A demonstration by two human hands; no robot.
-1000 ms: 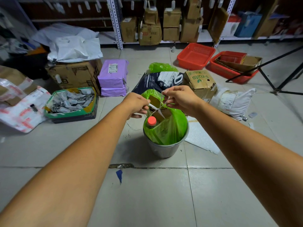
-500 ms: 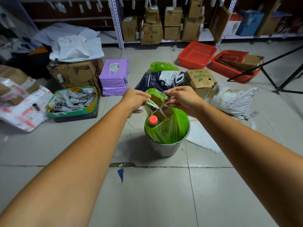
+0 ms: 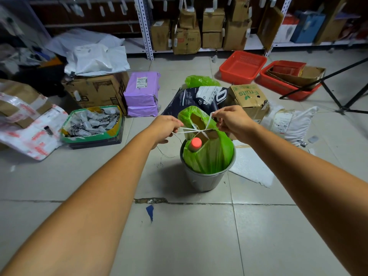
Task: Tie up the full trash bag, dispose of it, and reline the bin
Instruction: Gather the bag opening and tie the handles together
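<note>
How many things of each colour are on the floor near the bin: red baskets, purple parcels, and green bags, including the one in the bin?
Red baskets: 2
Purple parcels: 2
Green bags: 2, one in the bin and one on the floor behind
Total: 6
</note>
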